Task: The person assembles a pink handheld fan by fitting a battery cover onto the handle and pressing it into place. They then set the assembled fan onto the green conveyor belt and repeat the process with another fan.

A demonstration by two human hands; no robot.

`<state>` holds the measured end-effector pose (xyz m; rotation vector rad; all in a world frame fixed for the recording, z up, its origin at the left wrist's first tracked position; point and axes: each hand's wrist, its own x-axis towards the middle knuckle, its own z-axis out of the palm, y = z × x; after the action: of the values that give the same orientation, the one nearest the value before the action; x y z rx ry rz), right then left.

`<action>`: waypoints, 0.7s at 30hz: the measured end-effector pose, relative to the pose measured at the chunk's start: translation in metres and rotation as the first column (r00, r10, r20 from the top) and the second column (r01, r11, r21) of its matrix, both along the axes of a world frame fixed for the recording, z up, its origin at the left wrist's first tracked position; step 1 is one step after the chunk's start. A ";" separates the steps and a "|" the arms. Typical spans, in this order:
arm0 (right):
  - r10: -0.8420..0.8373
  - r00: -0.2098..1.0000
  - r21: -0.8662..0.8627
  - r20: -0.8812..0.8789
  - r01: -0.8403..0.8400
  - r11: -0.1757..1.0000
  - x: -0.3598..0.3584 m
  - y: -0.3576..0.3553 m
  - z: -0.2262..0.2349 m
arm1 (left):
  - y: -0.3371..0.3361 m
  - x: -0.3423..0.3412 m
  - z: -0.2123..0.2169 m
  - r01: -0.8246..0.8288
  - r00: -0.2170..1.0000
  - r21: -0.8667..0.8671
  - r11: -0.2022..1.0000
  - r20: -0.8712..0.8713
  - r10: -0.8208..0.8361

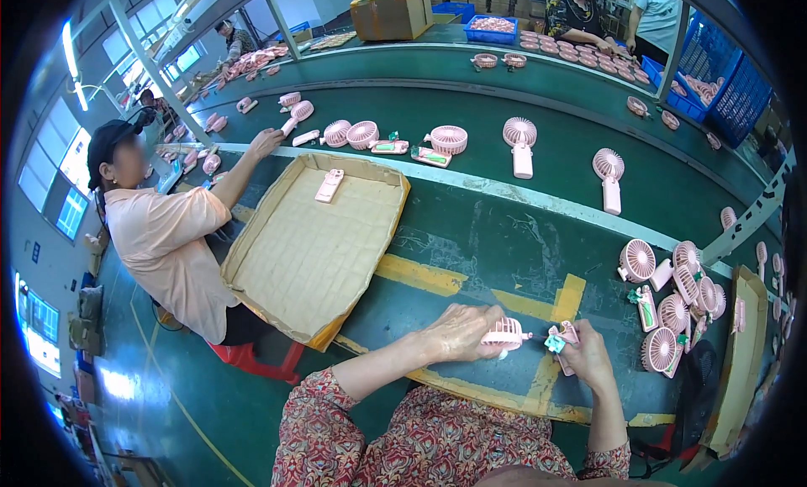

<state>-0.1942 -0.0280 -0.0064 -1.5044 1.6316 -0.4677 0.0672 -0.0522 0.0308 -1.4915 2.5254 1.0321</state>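
Close to the bench's front edge, my left hand [461,332] grips a round pink fan head [504,333] with ribbed guards. A short stub on the fan head points toward my right hand [592,358]. That hand is closed around a pink fan handle [566,367], where a small green part [555,342] shows at the upper end. The two pieces are apart, with a narrow gap between them. To the right lies a heap of pink fan parts [673,312], heads and handles mixed together, some with green boards showing.
A shallow cardboard tray [316,243] at the left holds one pink handle piece [329,186]. Beyond the bench, a green conveyor [479,142] carries several pink fans. A co-worker [164,226] at the left reaches toward it. A metal post [748,222] and another cardboard box [735,378] stand right.
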 end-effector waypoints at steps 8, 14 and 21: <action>-0.160 0.794 0.266 0.587 -0.002 0.964 0.010 0.017 -0.019 | -0.006 0.026 -0.023 -0.283 0.592 0.341 0.897 -0.673 0.443; -0.251 0.550 0.395 0.796 -0.159 0.905 0.018 0.035 -0.016 | -0.003 0.000 -0.027 -0.167 -0.002 0.554 0.816 -0.828 0.561; -0.246 0.200 0.294 0.948 -0.259 0.920 0.007 0.037 -0.034 | 0.000 -0.010 -0.023 -0.130 -0.102 0.543 0.830 -0.840 0.533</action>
<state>-0.1875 0.0092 -0.0401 -0.5264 0.5375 -0.8171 0.0571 -0.0523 0.0073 -1.5156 1.9804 3.5726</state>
